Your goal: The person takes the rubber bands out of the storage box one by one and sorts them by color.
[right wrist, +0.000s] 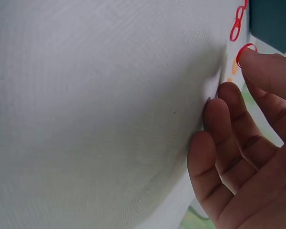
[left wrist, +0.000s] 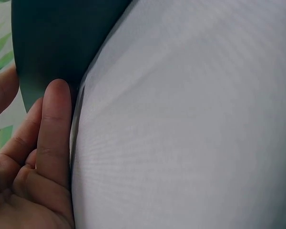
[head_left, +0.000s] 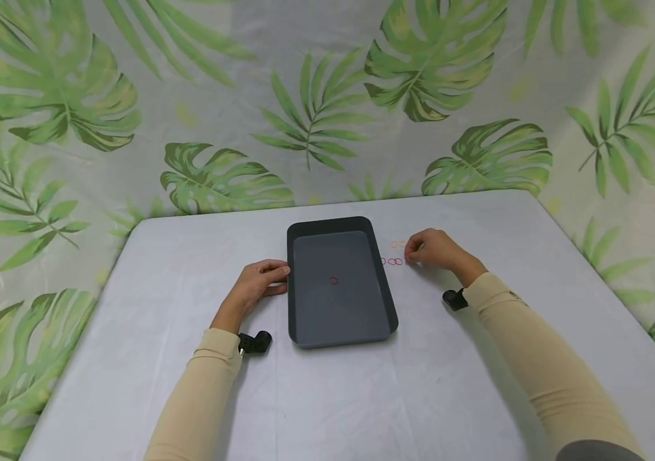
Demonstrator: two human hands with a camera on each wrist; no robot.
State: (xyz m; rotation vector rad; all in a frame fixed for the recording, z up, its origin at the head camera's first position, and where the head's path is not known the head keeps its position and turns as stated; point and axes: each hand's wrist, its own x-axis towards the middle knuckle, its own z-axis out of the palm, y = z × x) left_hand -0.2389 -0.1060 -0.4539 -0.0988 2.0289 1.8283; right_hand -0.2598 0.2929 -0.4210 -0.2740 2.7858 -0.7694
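A dark grey baking tray [head_left: 339,320] lies on the white-covered table, and a small red rubber band [head_left: 333,280] rests on its floor. At the tray's left side is my left hand [head_left: 259,279], its fairly straight fingers against the outer wall [left wrist: 62,43] and a fingertip at the rim. To the right of the tray, my right hand [head_left: 433,248] pinches a red rubber band [right wrist: 246,47] between thumb and index finger. Its other fingers [right wrist: 217,114] are loosely bent close to the cloth. Beside it lie several red rubber bands [head_left: 395,261] in a row.
Orange rubber bands [head_left: 394,244] lie just behind the red row, partly covered by the right hand. A white cloth [head_left: 189,269] covers the table. Behind its far edge hangs a leaf-patterned curtain [head_left: 327,179]. Each wrist carries a small black camera [head_left: 255,342].
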